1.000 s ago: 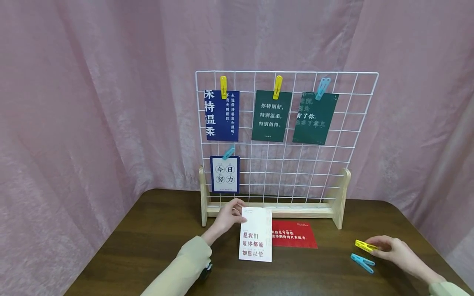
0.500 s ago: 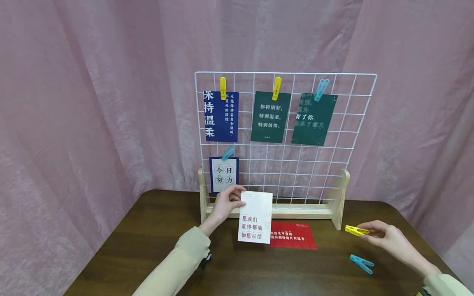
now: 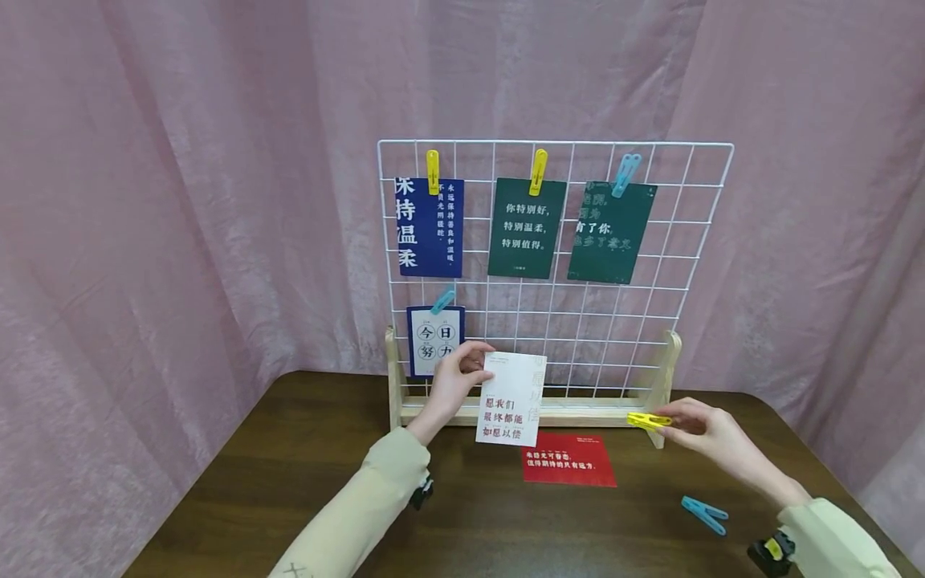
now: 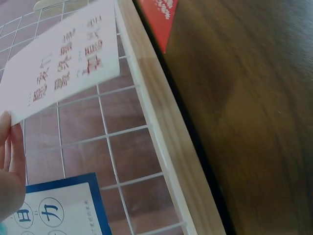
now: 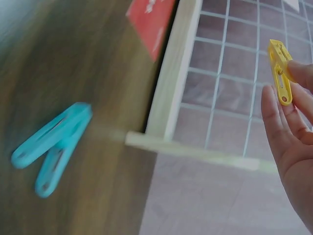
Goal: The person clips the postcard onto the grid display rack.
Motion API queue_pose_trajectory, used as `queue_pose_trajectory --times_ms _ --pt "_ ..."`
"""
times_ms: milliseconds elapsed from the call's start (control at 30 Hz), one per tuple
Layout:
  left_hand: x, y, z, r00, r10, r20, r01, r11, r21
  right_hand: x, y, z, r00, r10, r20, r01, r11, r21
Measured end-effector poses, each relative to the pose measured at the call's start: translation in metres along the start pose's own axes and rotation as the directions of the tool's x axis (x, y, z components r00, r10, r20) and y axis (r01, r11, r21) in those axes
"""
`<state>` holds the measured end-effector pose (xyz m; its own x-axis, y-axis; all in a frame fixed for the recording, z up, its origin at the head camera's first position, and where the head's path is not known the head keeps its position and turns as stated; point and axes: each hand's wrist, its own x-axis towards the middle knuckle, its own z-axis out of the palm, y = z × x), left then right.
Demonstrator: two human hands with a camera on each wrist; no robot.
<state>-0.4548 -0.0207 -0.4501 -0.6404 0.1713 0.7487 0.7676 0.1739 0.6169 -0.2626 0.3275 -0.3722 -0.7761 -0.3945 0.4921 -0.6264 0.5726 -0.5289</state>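
My left hand (image 3: 457, 384) pinches a white card (image 3: 511, 399) with red lettering by its upper left corner, holding it up before the lower part of the white wire grid (image 3: 614, 321). In the head view, that hand overlaps the lower edge of a blue-bordered card (image 3: 426, 341) clipped to the grid. To the right, my right hand (image 3: 715, 437) pinches a yellow clothespin (image 3: 648, 421) between thumb and fingers, in front of the stand's right foot. The right wrist view shows the same yellow clothespin (image 5: 280, 73) at the fingertips, away from the grid.
A red card (image 3: 571, 460) and a blue clothespin (image 3: 704, 514) lie on the brown table (image 3: 303, 466). A blue card (image 3: 431, 229) and two green cards (image 3: 527, 229) hang along the grid's upper part. Wooden feet hold the grid; a pink curtain (image 3: 217, 201) hangs behind.
My left hand has raised the white card from over the table to the grid, shifting slightly right. My right hand has lifted the yellow clothespin and carried it left and up.
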Motion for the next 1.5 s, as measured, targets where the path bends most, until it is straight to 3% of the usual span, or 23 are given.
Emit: queue_pose_trajectory --times_ms 67,133,167,367,400,667,900,967,1233,1400,1433,1500 --pt "0.007 -0.057 0.015 0.999 0.018 -0.049 -0.017 1.000 0.019 0.007 -0.002 0.003 1.000 0.000 0.015 0.000 1.000 0.007" --pt "0.012 -0.070 0.019 0.996 0.016 -0.088 -0.013 0.999 0.044 0.014 -0.004 0.006 1.000 0.005 0.029 -0.005 1.000 -0.004" --pt "0.014 -0.055 0.018 0.995 -0.011 -0.097 0.017 0.998 0.060 0.017 -0.005 0.008 0.999 0.007 0.039 -0.007 1.000 -0.009" --pt "0.030 -0.069 0.018 0.987 -0.002 -0.163 0.017 0.996 0.089 0.035 -0.027 0.014 1.000 0.006 0.029 -0.006 1.000 -0.024" --pt "0.032 -0.084 0.019 0.983 0.025 -0.182 -0.009 0.996 0.092 0.039 -0.031 0.014 1.000 -0.005 0.022 0.006 1.000 -0.027" --pt "0.048 -0.036 0.005 0.956 0.002 -0.294 0.034 0.993 0.116 0.072 -0.031 0.014 0.992 -0.116 -0.058 0.113 0.992 -0.056" --pt "0.057 -0.046 0.000 0.943 0.049 -0.328 -0.002 0.990 0.144 0.097 -0.046 0.015 0.987 -0.120 -0.110 0.115 0.992 -0.053" --pt "0.057 -0.041 -0.002 0.941 0.061 -0.334 -0.008 0.988 0.157 0.104 -0.051 0.016 0.984 -0.127 -0.123 0.120 0.991 -0.058" --pt "0.056 0.018 -0.013 0.945 0.050 -0.324 0.010 0.983 0.182 0.140 -0.065 0.028 0.956 -0.258 -0.141 0.231 0.956 -0.178" --pt "0.058 0.015 -0.011 0.941 0.059 -0.332 0.011 0.979 0.204 0.159 -0.074 0.031 0.938 -0.325 -0.120 0.294 0.929 -0.224" --pt "0.060 0.003 -0.008 0.934 0.074 -0.349 0.007 0.975 0.223 0.162 -0.075 0.032 0.935 -0.335 -0.114 0.302 0.924 -0.235" --pt "0.059 0.003 -0.007 0.931 0.077 -0.356 0.004 0.975 0.222 0.167 -0.078 0.033 0.930 -0.354 -0.101 0.320 0.913 -0.253"
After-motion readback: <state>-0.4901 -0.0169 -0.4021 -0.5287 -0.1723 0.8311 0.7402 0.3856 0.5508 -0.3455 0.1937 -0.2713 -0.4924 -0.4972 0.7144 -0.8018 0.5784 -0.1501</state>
